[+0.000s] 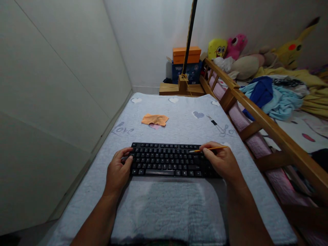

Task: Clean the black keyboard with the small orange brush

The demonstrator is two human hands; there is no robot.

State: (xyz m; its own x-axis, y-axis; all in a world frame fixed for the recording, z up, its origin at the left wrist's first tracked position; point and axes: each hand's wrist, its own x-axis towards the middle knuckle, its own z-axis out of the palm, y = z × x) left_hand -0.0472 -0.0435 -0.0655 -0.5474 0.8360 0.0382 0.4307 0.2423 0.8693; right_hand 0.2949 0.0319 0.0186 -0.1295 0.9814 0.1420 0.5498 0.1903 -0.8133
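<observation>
A black keyboard (164, 160) lies flat on the pale blue quilted cover in front of me. My left hand (119, 168) grips its left end, thumb on top near the edge keys. In my right hand (220, 159) is a thin paintbrush (215, 148) with an orange handle, pinched between thumb and fingers. The brush's pale tip points left and rests on or just above the upper right keys; I cannot tell which. Part of the number pad is hidden under my right hand. Beyond the keyboard lies a crumpled orange cloth (155, 119).
A tweezer-like metal tool (215, 123) with a dark band lies at the far right of the quilted cover (176, 205). A wooden bed rail (269, 119) runs along the right, a white panel (58, 102) along the left. Boxes (187, 55) and a dark pole stand behind.
</observation>
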